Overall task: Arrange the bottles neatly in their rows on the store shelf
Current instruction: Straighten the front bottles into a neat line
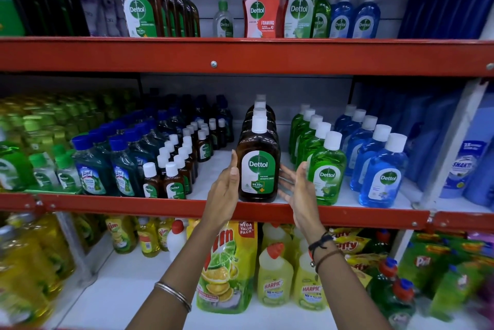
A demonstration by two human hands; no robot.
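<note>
Nearest the camera, two bare forearms rise from six o'clock toward the middle shelf, a silver bangle on the left and dark thread bands on the right. The left hand [226, 185] stands flat and upright, palm turned inward, its fingertips against the left flank of the large brown plastic Dettol bottle with a white cap [257, 166]. The right hand [296, 185] mirrors it at the bottle's three o'clock, fingers spread and loose, touching or just short of the right flank; I cannot tell which. Neither grip is closed: both are released, open palms bracketing the bottle rather than lifting it. That pose reads as squaring, since flat palms on both sides can nudge the bottle sideways and turn its label forward without tipping it.

The bottle stands upright at the front lip of the red metal shelf [240, 212], label facing out, heading a single file of matching brown bottles [260, 113] running back toward twelve o'clock. It looks well lined up with them, so this row seems nearly done.

At its three o'clock, close beside the right hand, stands the row of green Dettol bottles [324, 169], near enough that a wide sweep could knock the front one. At nine o'clock sit two rows of small brown bottles [173, 166], with bare shelf between them and the large bottle.
</note>
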